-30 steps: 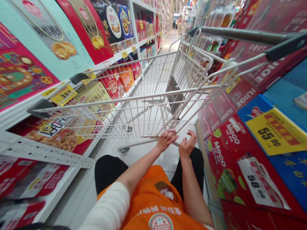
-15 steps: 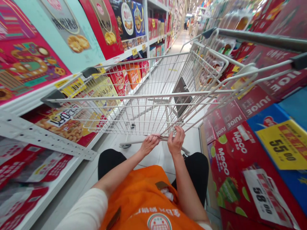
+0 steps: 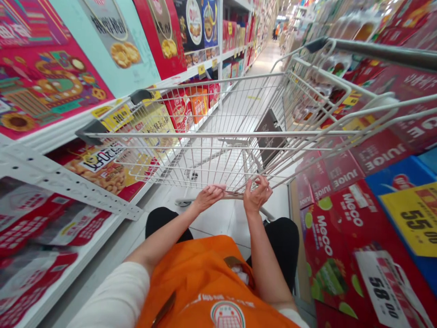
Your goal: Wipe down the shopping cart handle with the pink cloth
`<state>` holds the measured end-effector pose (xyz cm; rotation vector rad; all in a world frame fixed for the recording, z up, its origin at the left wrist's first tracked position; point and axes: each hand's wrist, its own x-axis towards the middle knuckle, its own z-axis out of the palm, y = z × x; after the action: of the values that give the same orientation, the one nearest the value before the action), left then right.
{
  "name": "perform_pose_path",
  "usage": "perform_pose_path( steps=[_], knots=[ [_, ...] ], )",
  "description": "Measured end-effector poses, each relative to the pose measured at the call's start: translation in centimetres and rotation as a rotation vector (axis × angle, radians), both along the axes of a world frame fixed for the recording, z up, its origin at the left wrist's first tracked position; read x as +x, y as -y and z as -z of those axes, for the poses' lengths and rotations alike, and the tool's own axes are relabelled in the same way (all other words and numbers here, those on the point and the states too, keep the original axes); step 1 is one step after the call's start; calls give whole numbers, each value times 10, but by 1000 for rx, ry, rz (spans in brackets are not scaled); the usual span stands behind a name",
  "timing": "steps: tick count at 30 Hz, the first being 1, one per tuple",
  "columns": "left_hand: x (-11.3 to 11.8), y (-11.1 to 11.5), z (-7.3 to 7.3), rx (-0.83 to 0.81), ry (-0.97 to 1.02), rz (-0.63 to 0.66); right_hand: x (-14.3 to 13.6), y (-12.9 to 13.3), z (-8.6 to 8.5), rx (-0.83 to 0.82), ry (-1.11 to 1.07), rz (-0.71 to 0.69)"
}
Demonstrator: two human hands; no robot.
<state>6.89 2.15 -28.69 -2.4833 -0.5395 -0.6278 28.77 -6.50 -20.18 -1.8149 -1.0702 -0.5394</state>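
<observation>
A grey wire shopping cart (image 3: pixel 205 135) stands across in front of me, its wire basket holding nothing that I can see. My left hand (image 3: pixel 209 197) is closed at the basket's lower near edge, fingertips pinched together. Close by on the right, my right hand (image 3: pixel 256 195) has its fingers curled by the basket's lower corner. Between the two hands runs a thin brownish strip (image 3: pixel 234 196); whether it is loose or part of the cart is unclear. A dark sign panel (image 3: pixel 271 138) hangs on the cart's side.
Shelves on the left hold boxed snacks (image 3: pixel 102 171) and large gift boxes (image 3: pixel 112 41). Stacked red drink cartons (image 3: pixel 337 232) with price cards (image 3: pixel 378 284) crowd the right. The tiled aisle (image 3: pixel 264 57) runs away ahead, with people far off. An orange apron (image 3: pixel 211 273) covers my lap.
My hands have drawn slightly apart, showing more of the strip between them. The right hand's fingers have curled in more. The surroundings have shifted a little to the right in view.
</observation>
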Motion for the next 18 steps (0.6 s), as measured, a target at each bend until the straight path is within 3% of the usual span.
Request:
perform_pose_path(
  steps=[3,6,8,14,16,18],
  knots=[
    [-43,-10,-2,6,22,-68,-2,-5,3,-1,-78,-1],
    [-57,-12,-8,33,88,-67,-3,-10,4,-26,-166,-10],
    [-42,-8,-10,24,113,-7,-3,-10,4,-24,-185,-12],
    [40,5,-12,-149,32,146,3,-7,5,-33,-125,6],
    [43,3,-12,-184,20,150,6,-7,6,-47,-107,8],
    [26,-2,-11,-165,27,115,9,-7,6,-40,-104,17]
  ],
)
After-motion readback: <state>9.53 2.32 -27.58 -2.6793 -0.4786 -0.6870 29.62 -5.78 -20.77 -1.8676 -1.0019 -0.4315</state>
